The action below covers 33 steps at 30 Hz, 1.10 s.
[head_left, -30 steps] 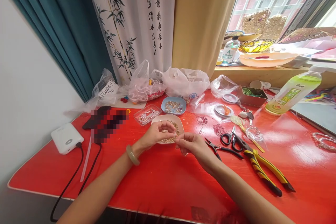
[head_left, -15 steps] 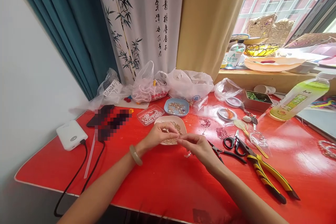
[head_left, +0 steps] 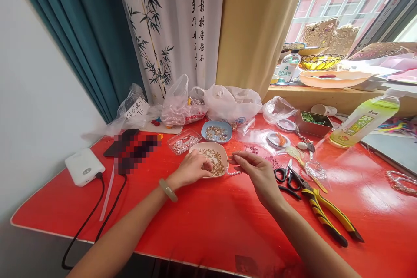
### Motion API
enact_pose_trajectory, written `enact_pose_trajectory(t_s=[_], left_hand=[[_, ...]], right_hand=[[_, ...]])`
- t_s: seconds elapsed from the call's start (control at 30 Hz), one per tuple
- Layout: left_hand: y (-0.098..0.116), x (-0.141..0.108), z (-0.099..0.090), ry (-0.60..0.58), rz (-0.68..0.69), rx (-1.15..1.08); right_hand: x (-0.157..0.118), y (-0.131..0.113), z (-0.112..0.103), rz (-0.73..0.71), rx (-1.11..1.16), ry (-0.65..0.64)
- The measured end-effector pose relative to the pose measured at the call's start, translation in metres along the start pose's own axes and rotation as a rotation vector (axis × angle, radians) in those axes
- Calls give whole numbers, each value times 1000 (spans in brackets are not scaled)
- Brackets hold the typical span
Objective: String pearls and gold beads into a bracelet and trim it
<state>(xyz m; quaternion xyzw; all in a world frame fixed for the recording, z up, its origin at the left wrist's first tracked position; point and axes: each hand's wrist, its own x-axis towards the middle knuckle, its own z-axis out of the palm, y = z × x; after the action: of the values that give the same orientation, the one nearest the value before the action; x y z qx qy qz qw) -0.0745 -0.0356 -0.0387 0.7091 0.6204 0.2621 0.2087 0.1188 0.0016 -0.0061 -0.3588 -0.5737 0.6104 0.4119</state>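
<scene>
My left hand (head_left: 192,168), below a jade-coloured bangle's wrist, reaches over the cream dish (head_left: 224,150) of gold beads (head_left: 216,165); its fingertips are at the beads and partly hidden. To the right of the dish my right hand (head_left: 252,167) pinches the end of a strand of pale beads (head_left: 233,173), which hangs below its fingers. Behind the cream dish are a clear tray (head_left: 176,150) of pinkish-white beads and a blue dish (head_left: 216,140) of mixed beads.
Yellow-black pliers (head_left: 321,213) and black scissors (head_left: 286,176) lie right of my right hand. A green-drink bottle (head_left: 365,119) leans farther right. Plastic bags (head_left: 233,102) line the back. A white power bank (head_left: 84,167) with a cable is at the left.
My hands have moved apart: the left has gone down to the beads in the cream dish, the right has shifted slightly right with the strand. The view has turned slightly.
</scene>
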Motion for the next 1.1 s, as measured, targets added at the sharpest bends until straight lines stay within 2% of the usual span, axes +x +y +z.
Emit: enact_pose_trajectory(t_s=[0.2, 0.33, 0.4, 0.5, 0.6, 0.7, 0.77, 0.9, 1.1], left_hand=[[4, 1, 1, -17, -16, 48], [2, 3, 2, 74, -14, -21], [2, 5, 2, 135, -75, -144], [7, 6, 0, 161, -199, -508], [14, 4, -3, 145, -279, -855], [20, 0, -6, 104, -340, -1079], [22, -2, -6, 65, -367, -1187], [23, -5, -3, -35, -365, -1298], [22, -6, -1, -104, -316, -1289]], right_hand=[[0, -2, -1, -37, 7, 56], [0, -2, -1, -43, 10, 73], [0, -1, 0, -32, 32, 73], [-1, 3, 4, 0, 36, 24], [-4, 6, 11, 70, -25, -102], [-8, 4, 17, 154, -67, -232], [-11, 1, 20, 186, -63, -270], [-13, -2, 19, 237, -5, -270], [-13, 1, 18, 287, 57, -281]])
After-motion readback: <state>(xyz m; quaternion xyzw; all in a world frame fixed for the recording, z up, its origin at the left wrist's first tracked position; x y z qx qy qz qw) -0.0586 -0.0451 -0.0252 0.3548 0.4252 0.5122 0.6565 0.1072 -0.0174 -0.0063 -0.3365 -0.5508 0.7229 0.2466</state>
